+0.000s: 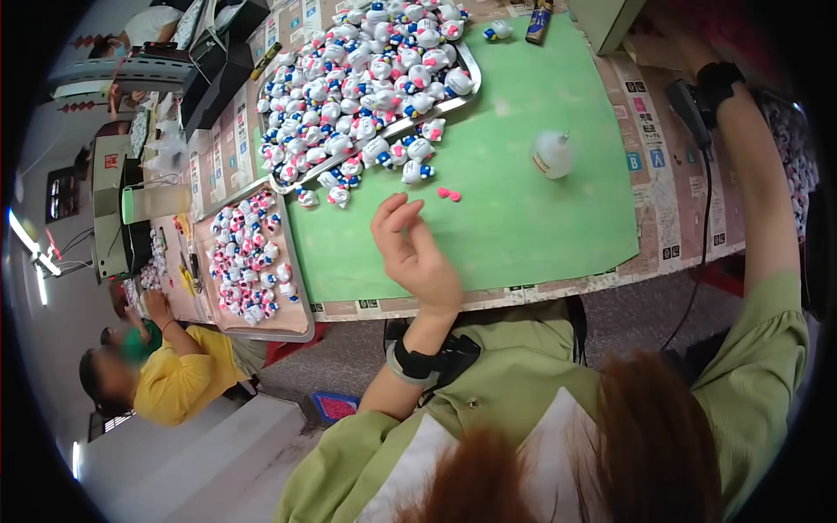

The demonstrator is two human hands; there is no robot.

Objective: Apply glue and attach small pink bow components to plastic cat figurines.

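Note:
Over the green mat (pixel 375 253), my left hand (pixel 417 257) hangs palm up with its fingers loosely bent and apart, nothing in them. Just beyond its fingertips lie a few tiny pink pieces (pixel 449 194). Farther right a small whitish bottle with a thin metal tip (pixel 552 155) stands on the mat. White figurines with blue and pink parts (pixel 357 87) are heaped in a metal tray (pixel 471 74) and spill over its near edge. My right hand (pixel 684 39) reaches to the far right, dim at the picture's rim; its fingers cannot be made out.
A second tray (pixel 301 322) at the left holds more figurines. One figurine (pixel 498 31) and a dark tube (pixel 539 22) lie at the back. A black cable (pixel 704 200) hangs by my right arm. People work at the left, one in a yellow shirt (pixel 183 375).

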